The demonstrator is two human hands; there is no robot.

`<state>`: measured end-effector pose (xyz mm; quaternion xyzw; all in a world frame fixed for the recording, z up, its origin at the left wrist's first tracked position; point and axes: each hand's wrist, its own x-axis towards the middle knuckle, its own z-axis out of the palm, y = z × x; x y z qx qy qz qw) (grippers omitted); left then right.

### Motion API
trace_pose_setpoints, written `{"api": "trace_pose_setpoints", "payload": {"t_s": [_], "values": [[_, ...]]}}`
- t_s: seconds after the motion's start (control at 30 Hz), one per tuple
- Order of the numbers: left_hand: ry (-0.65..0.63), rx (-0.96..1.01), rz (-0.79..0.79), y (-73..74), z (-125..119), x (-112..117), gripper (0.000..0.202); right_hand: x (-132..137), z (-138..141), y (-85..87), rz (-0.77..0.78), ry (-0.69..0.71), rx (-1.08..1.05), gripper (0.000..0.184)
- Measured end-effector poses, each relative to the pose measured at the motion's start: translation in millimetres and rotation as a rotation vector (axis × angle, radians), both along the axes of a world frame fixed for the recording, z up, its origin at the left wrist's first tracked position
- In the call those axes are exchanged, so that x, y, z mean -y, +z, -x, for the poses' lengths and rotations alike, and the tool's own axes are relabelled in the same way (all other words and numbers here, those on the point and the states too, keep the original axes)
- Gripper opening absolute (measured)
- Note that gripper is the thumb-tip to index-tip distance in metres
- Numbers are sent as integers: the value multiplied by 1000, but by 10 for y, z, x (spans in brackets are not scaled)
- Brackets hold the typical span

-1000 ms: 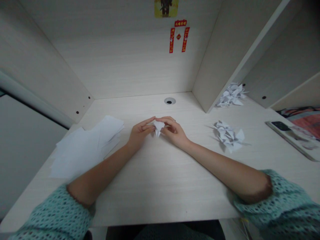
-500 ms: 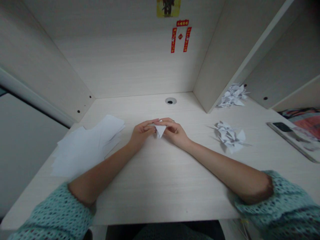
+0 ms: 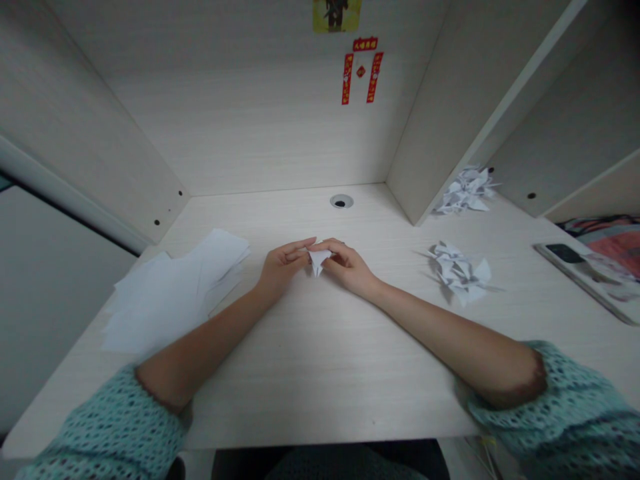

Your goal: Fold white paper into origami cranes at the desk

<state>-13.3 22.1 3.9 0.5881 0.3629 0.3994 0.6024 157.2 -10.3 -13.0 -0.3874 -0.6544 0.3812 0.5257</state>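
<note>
Between my hands, above the middle of the desk, is a small piece of folded white paper (image 3: 318, 261) with a narrow point facing me. My left hand (image 3: 283, 268) grips its left edge between thumb and fingers. From the other side, my right hand (image 3: 349, 265) pinches the right edge, its fingers curled over the top. Both sets of fingertips nearly meet at the paper's far edge and hide part of its folds.
Loose white paper sheets (image 3: 165, 300) lie overlapping at left. At right sits a pile of folded paper pieces (image 3: 461, 273); another pile (image 3: 467, 191) lies behind the upright panel (image 3: 450, 133). A phone (image 3: 585, 277) rests at far right. A round cable hole (image 3: 342, 201) is at the back.
My right hand's fingers have shifted slightly left along the top of the folded paper. The paper has moved a little left and its lower point looks narrower.
</note>
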Motion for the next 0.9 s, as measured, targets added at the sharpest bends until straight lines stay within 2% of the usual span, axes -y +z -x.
{"api": "trace_pose_setpoints", "payload": {"t_s": [0.2,0.33,0.53,0.9], "values": [[4,25,14,-12,-1,-13,53,20,17,19,34,-45,-46,26],[42,32,33,-34,-10,-32,55,10,30,18,87,-112,-200,27],[102,74,33,-23,-23,-35,54,-21,41,3,252,-83,-414,35],[91,30,-8,-26,-45,-9,49,-32,43,40,325,-197,-458,23]]}}
